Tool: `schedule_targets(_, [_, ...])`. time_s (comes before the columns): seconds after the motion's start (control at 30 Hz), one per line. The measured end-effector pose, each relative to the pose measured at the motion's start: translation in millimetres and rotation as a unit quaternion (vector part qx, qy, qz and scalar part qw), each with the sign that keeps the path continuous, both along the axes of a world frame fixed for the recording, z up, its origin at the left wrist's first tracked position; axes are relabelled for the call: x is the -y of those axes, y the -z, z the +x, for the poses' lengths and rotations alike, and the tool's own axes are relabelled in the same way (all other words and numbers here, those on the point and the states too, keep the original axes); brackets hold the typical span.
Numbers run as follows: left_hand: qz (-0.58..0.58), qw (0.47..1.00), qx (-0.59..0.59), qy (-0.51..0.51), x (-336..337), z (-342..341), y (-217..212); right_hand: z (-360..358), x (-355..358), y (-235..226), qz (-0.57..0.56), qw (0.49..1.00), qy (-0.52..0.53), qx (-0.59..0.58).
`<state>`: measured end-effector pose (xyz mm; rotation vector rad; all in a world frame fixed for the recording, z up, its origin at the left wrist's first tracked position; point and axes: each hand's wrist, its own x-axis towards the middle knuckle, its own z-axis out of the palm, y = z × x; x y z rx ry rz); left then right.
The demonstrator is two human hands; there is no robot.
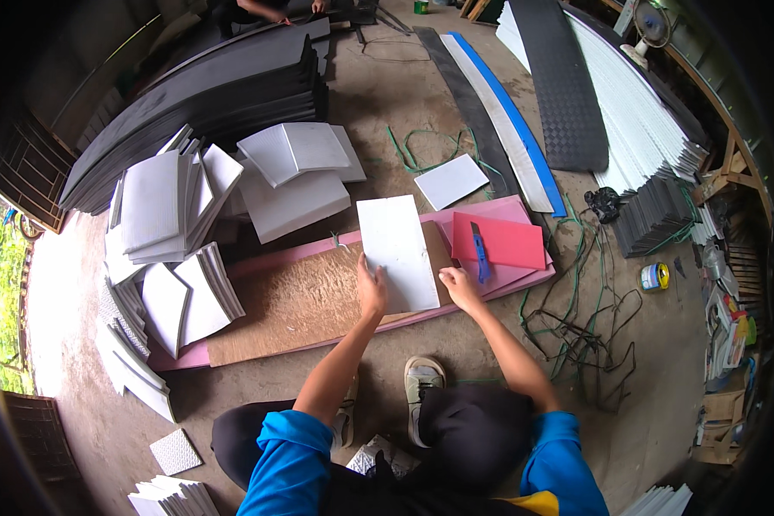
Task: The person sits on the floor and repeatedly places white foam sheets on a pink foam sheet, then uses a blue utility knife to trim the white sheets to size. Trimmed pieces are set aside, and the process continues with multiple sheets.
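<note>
A white rectangular foam sheet (pixel 397 249) stands tilted over a worn wooden board (pixel 292 297). My left hand (pixel 372 288) grips its left edge, thumb on the front face. Just beside its lower right edge is my right hand (pixel 461 288), fingers curled closed; whether anything small is pinched in them I cannot make out. A blue box cutter (pixel 479 251) lies on a red-pink foam sheet (pixel 512 243) to the right of the white one. Longer pink sheets (pixel 506 211) lie under the board and the red-pink piece.
Piles of white foam pieces (pixel 155 206) sit at the left, before a stack of long black sheets (pixel 206 90). Another white piece (pixel 451 181) lies beyond the board. Tangled cords (pixel 585 335) cover floor at right, near a yellow tin (pixel 654 277). Another person's hand (pixel 271 12) shows at the far end.
</note>
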<state>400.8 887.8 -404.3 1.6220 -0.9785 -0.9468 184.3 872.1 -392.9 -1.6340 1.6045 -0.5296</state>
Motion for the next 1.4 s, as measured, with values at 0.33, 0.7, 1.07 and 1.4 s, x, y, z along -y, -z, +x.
schedule_targets(0.33, [0.128, 0.911, 0.293, 0.262, -52, 34, 34, -61, 28, 44, -0.123, 0.951, 0.123, -0.254])
schedule_targets(0.7, [0.050, 0.825, 0.434, 0.357, -67, 31, 18, -101, -2, 37, -0.172, 0.960, -0.092, -0.201])
schedule_targets(1.07, [0.025, 0.852, 0.422, 0.309, -42, 38, 24, -104, 160, 19, 0.042, 0.910, -0.153, -0.383])
schedule_targets(1.4, [-0.002, 0.868, 0.405, 0.287, -50, 37, 34, -90, 161, 2, -0.019, 0.874, -0.204, -0.440])
